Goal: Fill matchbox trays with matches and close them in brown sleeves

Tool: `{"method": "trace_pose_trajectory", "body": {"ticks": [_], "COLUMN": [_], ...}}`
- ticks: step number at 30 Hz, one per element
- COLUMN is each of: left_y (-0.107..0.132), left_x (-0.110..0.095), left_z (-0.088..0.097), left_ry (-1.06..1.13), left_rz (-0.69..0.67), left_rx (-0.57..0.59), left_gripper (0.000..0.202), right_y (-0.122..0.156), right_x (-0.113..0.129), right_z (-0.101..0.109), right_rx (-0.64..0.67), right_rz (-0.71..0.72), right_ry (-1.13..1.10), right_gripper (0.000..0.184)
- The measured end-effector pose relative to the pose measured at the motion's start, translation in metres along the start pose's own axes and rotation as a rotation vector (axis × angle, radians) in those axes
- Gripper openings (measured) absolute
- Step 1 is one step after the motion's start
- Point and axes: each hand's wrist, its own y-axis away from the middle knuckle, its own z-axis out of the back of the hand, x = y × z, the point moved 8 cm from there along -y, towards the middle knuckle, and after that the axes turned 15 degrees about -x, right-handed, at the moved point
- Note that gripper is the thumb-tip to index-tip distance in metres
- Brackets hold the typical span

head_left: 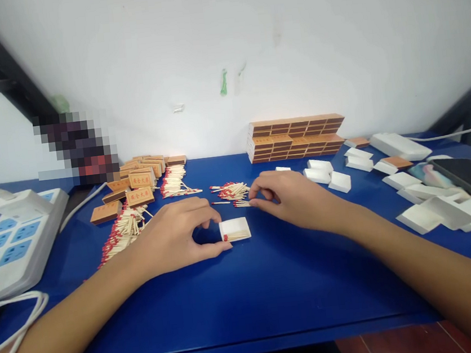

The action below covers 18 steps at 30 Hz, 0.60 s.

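A small white matchbox tray [235, 229] with a few red-tipped matches in it lies on the blue table [249, 299]. My left hand [178, 234] grips its left end between thumb and forefinger. My right hand [292, 195] reaches left and pinches matches at the near edge of a small loose pile of matches [231, 191], just behind the tray. A longer spread of matches [126, 228] lies to the left of my left hand.
Orange matchbox sleeves [135, 188] are scattered at back left; a neat stack of them [294, 137] stands against the wall. Empty white trays [417, 201] lie at the right beside a dark phone [469, 178]. A white power strip [11, 241] with cables sits at far left.
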Motion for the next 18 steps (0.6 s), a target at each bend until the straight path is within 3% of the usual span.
{"method": "trace_pose_trajectory", "body": {"ticks": [6,18], "left_y": [-0.001,-0.002], "left_x": [-0.001,0.004], "left_z": [0.002,0.0], "left_ry": [-0.006,-0.036], "left_rz": [-0.005,0.028], "left_rx": [0.0,0.015], "left_gripper": [0.026,0.028], "right_y": [0.0,0.0], "right_x": [-0.012,-0.005], "right_z": [-0.015,-0.01], "right_rx": [0.094,0.105], "right_rz": [0.002,-0.015], "right_ry": [0.015,0.014], "right_gripper": [0.013,0.013]}}
